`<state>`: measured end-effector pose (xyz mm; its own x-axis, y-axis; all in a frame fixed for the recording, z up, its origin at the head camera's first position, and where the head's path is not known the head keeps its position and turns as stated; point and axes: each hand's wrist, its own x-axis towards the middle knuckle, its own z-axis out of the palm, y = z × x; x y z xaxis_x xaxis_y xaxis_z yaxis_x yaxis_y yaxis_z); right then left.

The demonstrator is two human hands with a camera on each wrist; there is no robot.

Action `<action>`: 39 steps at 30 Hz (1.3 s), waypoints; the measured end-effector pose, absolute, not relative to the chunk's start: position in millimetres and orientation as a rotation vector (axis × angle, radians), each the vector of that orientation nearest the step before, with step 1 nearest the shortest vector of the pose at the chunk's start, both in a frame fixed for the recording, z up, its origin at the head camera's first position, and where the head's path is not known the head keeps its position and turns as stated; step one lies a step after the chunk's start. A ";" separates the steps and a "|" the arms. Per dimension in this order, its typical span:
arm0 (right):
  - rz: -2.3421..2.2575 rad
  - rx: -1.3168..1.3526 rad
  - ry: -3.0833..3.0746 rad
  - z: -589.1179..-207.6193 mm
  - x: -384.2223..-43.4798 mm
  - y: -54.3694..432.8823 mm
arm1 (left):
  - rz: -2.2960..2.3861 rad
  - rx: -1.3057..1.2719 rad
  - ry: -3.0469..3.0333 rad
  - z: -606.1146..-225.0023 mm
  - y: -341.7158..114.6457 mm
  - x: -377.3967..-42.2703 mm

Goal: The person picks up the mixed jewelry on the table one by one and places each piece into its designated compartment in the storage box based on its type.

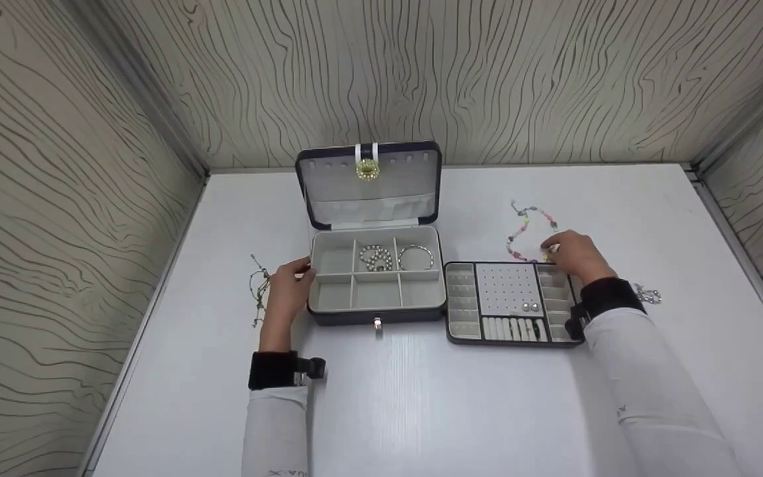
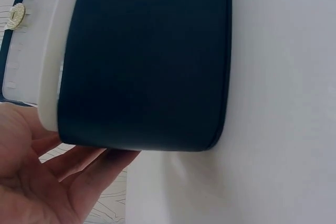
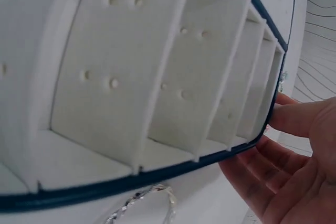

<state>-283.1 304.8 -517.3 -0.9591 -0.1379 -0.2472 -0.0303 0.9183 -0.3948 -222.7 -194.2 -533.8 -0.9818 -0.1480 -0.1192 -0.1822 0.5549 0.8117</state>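
Observation:
A dark navy jewelry box (image 1: 377, 317) stands with its lid (image 1: 371, 185) up; its pale inside has several compartments. A pearl-like beaded strand (image 1: 376, 258) and a bangle (image 1: 416, 257) lie in two back compartments. At the box's left end, my left hand (image 1: 287, 291) touches the wall and rim with fairly straight fingers. My right hand (image 1: 577, 255) pinches a colorful beaded necklace (image 1: 520, 228) behind the far right corner of a divided tray (image 1: 507, 288). In the right wrist view its fingertips (image 3: 289, 119) are partly hidden by the tray's rim.
A dark thin chain (image 1: 259, 291) lies left of the box. A silvery chain (image 1: 648, 294) lies right of the tray. Two pearl earrings (image 1: 530, 307) sit on the tray's perforated panel, above ring slots. A gold round ornament (image 1: 367, 169) hangs on the lid.

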 end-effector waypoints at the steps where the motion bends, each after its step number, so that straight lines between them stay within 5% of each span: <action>1: -0.577 -0.114 2.816 -518.2 -282.8 305.0 | 1.437 -0.288 2.736 -533.9 -194.5 -222.7; 27: -0.590 0.008 2.905 -530.8 -284.1 312.6 | 1.446 -0.292 2.723 -529.1 -190.5 -224.1; 39: -1.053 0.050 2.928 -512.4 -286.4 314.0 | 1.439 -0.346 2.708 -532.0 -193.5 -225.1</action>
<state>-286.4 314.0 -512.4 -0.9991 0.0203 -0.0383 0.0400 0.7706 -0.6360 -225.1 -193.5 -532.0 -0.9733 -0.1711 -0.1530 -0.2225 0.5403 0.8115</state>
